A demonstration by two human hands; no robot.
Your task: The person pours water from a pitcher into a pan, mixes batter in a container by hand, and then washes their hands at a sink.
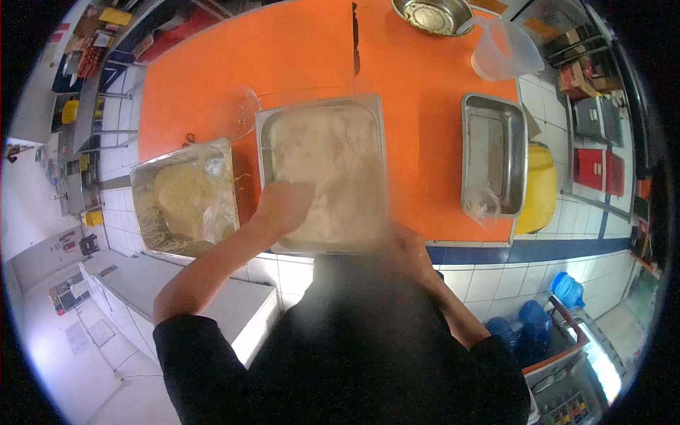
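A metal tray (263,142) full of pale dough or flour mix (333,163) sits on the orange counter in front of me. My left hand (283,205) is closed into a fist and presses into the mix at the tray's near left corner. My right hand (404,248) is blurred at the tray's near right edge; whether it grips the rim cannot be told.
A plastic-covered tray of crumbs (185,195) stands to the left. To the right is a metal tray (494,152) holding a plastic bag, with a yellow container (540,188) beside it. A metal bowl (432,14) and a clear jug (504,49) stand at the far edge.
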